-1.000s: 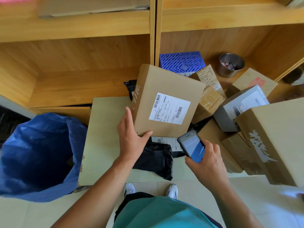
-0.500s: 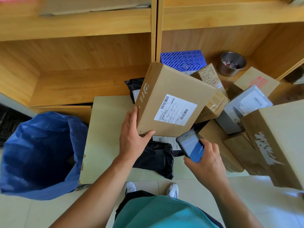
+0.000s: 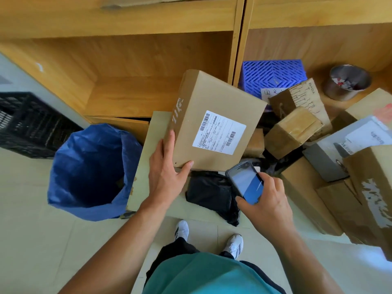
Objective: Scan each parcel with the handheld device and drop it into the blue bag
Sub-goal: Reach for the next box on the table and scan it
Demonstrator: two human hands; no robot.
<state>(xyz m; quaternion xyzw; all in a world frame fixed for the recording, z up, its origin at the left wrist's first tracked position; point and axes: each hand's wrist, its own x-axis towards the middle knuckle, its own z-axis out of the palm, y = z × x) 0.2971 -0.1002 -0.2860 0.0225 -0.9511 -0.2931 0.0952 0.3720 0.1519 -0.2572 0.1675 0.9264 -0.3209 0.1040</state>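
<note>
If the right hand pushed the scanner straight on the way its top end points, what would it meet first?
Most likely the near lower edge of the cardboard box that the left hand holds tilted. The right hand aims the handheld device up-left at it. Depth is unclear, so it might pass just under, over the black bag.

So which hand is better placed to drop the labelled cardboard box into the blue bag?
Left. The left hand already grips the cardboard box at its corner, and the blue bag stands open on that side. The right hand is occupied holding the handheld device.
</note>
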